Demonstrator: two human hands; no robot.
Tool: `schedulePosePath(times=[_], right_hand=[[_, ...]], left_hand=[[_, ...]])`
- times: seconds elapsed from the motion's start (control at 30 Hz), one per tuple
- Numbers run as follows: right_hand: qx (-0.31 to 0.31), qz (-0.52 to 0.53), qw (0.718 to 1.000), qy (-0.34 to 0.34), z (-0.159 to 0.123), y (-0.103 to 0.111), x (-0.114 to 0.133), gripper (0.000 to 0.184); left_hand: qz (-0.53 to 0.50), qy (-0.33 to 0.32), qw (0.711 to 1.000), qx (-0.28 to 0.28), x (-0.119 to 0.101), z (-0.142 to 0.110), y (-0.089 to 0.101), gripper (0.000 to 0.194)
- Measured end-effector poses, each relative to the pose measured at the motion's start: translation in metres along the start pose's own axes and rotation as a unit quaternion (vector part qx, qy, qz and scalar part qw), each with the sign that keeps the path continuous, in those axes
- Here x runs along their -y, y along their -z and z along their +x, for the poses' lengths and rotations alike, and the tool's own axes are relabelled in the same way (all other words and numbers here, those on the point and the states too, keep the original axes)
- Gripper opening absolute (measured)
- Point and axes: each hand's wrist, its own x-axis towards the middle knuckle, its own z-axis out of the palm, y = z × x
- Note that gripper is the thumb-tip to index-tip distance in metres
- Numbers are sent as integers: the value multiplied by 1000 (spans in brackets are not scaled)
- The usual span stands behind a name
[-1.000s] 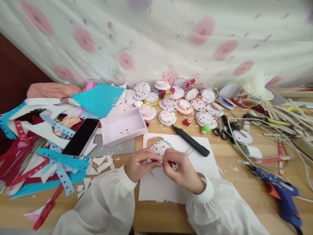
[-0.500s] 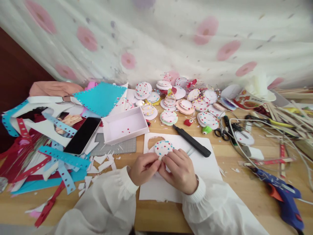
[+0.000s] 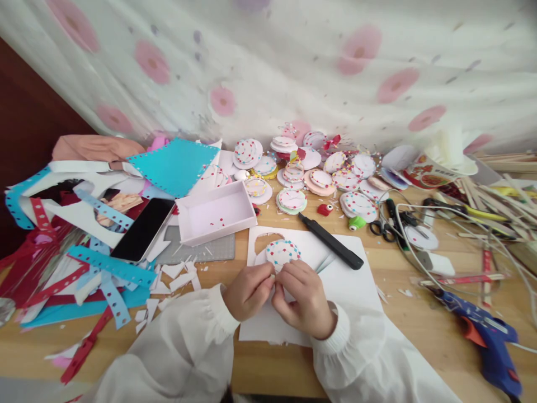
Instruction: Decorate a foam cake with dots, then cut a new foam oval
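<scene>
A small white paper disc (image 3: 283,251), edged with red and blue dots, is between my hands above a white paper sheet (image 3: 348,291). My left hand (image 3: 250,290) pinches at its near left edge, thumb against fingers. My right hand (image 3: 302,295) is closed too, its fingertips at the disc's near edge and almost touching the left ones. The near part of the disc is hidden behind my fingers. A black utility knife (image 3: 331,240) lies on the sheet just beyond my right hand. The sheet has a round cutout (image 3: 268,239) near its far left corner.
A white box (image 3: 216,215) holds tiny red pieces. Several decorated paper discs (image 3: 358,206) stand along the back. Left lie a phone (image 3: 142,230) and paper scraps (image 3: 111,266); right, a blue glue gun (image 3: 482,336), scissors (image 3: 381,230) and a white cable (image 3: 461,206).
My right hand has shifted slightly at the disc's near edge, its fingers curling a little more. The whole view has moved slightly. The disc stays between both hands.
</scene>
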Motion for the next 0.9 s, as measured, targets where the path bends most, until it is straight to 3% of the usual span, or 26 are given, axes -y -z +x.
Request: schedulePosePath(times=[0.17,0.43,0.53,0.67,0.77,0.9], right_hand=[[2,110,992,-57,-1,2,2,19],[6,84,996,-27,0,5,0,18],[-18,64,998,-22,-3,9,-2,17],[-56,85,992,-73,-16,15,-7,14],[-81,93,987,-107,-32,17,-13,15],[-52,54,984,-159,-41,26,-17,17]], left_hand=[[-22,-17,1000,4,-4,-1,0,31],[-57,5,998,-15,0,-2,0,32],[-101,21,993,-52,2,0,-1,36],[-187,55,973,-121,2,5,0,39],[-228,84,961,-134,2,5,2,37],[-256,130,947,-142,9,1,5,35]])
